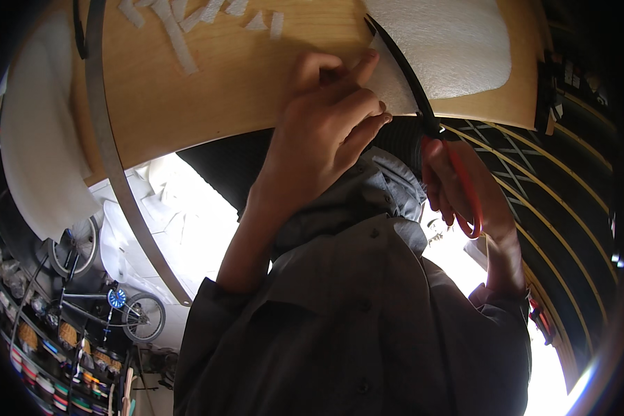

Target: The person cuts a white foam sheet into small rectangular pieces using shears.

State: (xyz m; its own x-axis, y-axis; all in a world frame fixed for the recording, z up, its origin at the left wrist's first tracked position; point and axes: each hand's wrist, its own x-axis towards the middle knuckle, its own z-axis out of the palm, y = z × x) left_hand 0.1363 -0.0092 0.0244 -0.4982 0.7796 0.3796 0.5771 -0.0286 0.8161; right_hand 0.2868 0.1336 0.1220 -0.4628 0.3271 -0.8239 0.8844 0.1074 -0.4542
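Observation:
My right hand (451,180) grips a pair of scissors (408,68) with black blades and red-orange handles. The blades point up and away over the wooden table, along the near left part of a thin white foam-like sheet (464,52). They look nearly closed, though I cannot tell fully. To the left of the blades, my left hand (329,118) has its fingers curled, holding a pale strip (390,80) of the sheet near the table's front edge. Part of that strip is hidden behind the fingers.
Several white cut scraps (177,35) lie at the table's far side. A long metal strip (121,180) crosses the left end and overhangs the front edge. Left of it droops a white sheet (38,139). Beyond are a bicycle (111,308) and crowded shelves (55,374).

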